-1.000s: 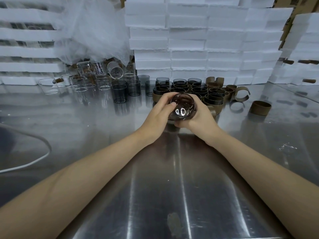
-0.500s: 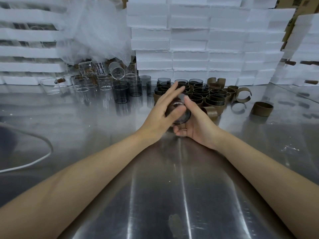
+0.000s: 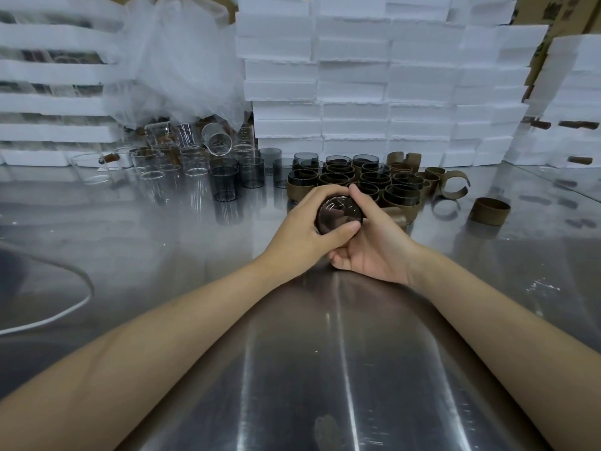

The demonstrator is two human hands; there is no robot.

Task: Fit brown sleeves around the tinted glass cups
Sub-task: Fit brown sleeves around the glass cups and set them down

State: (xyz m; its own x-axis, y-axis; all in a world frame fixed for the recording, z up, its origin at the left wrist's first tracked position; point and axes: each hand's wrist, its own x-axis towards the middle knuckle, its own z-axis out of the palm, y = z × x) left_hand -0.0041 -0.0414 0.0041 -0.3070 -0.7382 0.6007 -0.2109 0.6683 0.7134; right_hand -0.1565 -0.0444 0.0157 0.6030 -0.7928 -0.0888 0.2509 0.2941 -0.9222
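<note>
Both my hands hold one tinted glass cup (image 3: 339, 214) above the steel table, its round end facing me. My left hand (image 3: 305, 229) curls around it from the left, thumb across the near rim. My right hand (image 3: 374, 242) wraps it from the right and below. Any sleeve on this cup is hidden by my fingers. Behind my hands stands a cluster of tinted cups wearing brown sleeves (image 3: 367, 180). Bare tinted cups (image 3: 224, 183) stand to the left. Loose brown sleeves (image 3: 489, 210) lie to the right.
Clear glass cups (image 3: 156, 161) crowd the back left under a plastic bag (image 3: 182, 60). White foam boxes (image 3: 374, 76) are stacked along the back and right. A white cable (image 3: 65, 312) loops over the steel table (image 3: 325, 369) at the left.
My left hand has gone from spread fingers over the cup to a curled grip around it. The cup has turned, so its round end faces me again.
</note>
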